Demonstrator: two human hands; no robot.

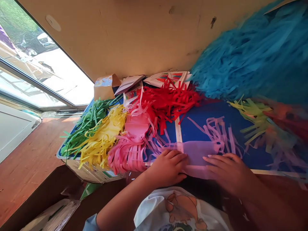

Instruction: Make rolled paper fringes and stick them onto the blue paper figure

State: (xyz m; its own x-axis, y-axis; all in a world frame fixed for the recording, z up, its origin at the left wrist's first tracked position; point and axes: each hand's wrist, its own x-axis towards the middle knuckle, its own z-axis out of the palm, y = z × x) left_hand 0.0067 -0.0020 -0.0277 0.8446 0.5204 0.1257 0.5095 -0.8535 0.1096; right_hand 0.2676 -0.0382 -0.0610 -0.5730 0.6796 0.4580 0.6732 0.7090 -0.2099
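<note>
Blue tabletop (204, 117): your left hand (169, 165) and right hand (232, 170) rest unclenched, fingers extended, on the purple sheet (198, 152) between them, already fringed both ends, middle still flat, so seemingly midway.

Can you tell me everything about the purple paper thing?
The purple fringed piece looks like thin, see-through tissue paper. It has a plain middle band, with loose, curling strips spreading from the left and right ends. It lies flattish across the blue tabletop, and its near edge seems to pass over the pale rim. The left hand rests on its left part, and the right hand's fingers touch its right part.
</note>
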